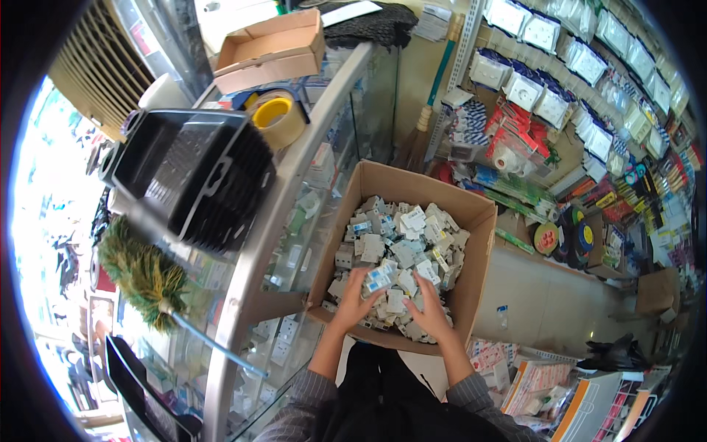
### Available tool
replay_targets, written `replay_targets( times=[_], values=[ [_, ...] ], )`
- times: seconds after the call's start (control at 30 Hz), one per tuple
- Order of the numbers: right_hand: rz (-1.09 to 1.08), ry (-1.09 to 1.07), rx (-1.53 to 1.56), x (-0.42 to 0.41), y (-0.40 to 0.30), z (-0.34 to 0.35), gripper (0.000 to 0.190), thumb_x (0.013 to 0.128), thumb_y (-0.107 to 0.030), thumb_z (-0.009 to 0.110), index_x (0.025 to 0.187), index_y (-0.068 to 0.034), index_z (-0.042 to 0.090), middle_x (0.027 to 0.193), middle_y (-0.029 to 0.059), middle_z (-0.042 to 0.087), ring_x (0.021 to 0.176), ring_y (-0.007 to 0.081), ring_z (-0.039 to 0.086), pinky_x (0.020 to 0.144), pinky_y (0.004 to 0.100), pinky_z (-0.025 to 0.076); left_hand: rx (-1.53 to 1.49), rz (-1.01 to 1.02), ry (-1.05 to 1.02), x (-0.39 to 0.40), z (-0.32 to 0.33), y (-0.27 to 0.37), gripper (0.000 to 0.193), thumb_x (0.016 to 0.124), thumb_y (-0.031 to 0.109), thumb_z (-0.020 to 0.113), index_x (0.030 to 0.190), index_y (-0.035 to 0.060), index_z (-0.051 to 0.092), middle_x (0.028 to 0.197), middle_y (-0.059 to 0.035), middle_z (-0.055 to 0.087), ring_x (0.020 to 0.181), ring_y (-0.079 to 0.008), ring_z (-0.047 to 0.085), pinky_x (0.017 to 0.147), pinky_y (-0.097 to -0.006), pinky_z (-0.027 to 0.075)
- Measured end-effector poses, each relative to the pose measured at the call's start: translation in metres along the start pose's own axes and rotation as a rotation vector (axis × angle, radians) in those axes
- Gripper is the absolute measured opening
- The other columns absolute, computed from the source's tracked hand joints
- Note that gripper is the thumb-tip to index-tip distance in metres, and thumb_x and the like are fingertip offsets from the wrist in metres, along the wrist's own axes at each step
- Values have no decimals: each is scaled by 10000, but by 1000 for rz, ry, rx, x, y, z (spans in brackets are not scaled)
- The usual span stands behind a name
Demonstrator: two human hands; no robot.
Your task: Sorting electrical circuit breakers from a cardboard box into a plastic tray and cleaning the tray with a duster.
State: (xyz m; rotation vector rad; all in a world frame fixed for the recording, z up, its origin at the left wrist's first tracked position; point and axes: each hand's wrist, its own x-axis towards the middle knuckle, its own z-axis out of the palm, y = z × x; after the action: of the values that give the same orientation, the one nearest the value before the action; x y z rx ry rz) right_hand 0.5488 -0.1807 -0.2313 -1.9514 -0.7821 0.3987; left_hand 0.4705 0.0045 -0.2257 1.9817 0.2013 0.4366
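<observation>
A large cardboard box (469,309) stands in front of me, heaped with white and grey miniature circuit breakers (406,251). My left hand (353,301) is over the near left part of the heap, its thumb and fingers around one circuit breaker with a blue-and-white label (380,276). Over the near right part is my right hand (432,315), thumb and index finger spread. Its fingertips lie close to another white breaker (427,272); whether they touch it I cannot tell.
Left of the box runs a glass display counter (232,331) bearing stacked black plastic trays (193,177), tape rolls (279,119), an open carton (270,47) and a feather duster (146,276). A broom (433,94) leans behind. Packaged sockets (525,91) hang at right; cartons (585,409) lie near right.
</observation>
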Motion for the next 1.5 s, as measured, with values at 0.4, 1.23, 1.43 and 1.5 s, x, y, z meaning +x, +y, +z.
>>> replay_targets(
  times=[0.4, 1.23, 1.43, 1.5],
  values=[
    [-637, -392, 312, -17, -171, -1, 638, 666, -43, 714, 1161, -63, 313, 1105, 166, 460, 1033, 325, 489, 869, 374, 396, 42, 216, 216, -104, -84, 158, 591, 652, 170, 755, 1119, 18, 427, 1081, -167, 503, 983, -358, 505, 848, -386, 423],
    [-1331, -1042, -47, -109, -514, 206, 427, 744, -62, 618, 1100, -22, 387, 1009, 183, 511, 805, 372, 577, 663, 396, 479, 888, -222, 644, -405, -344, 317, 497, 681, 83, 682, 1086, 7, 404, 1038, -186, 504, 925, -359, 551, 772, -388, 463],
    [-1269, -1017, -42, -62, -542, 289, 439, 742, -49, 610, 1104, -7, 365, 995, 247, 513, 919, 426, 531, 776, 439, 432, 959, -251, 691, -385, -426, 277, 441, 722, 110, 667, 1086, 37, 429, 1026, -175, 545, 932, -370, 556, 759, -411, 454],
    [-1223, -1045, -42, -47, -545, 320, 447, 740, -50, 611, 1105, -3, 357, 993, 259, 515, 933, 433, 524, 791, 443, 423, 943, -268, 720, -381, -454, 253, 438, 715, 105, 670, 1080, 41, 437, 1016, -167, 557, 932, -373, 554, 759, -414, 448]
  ],
)
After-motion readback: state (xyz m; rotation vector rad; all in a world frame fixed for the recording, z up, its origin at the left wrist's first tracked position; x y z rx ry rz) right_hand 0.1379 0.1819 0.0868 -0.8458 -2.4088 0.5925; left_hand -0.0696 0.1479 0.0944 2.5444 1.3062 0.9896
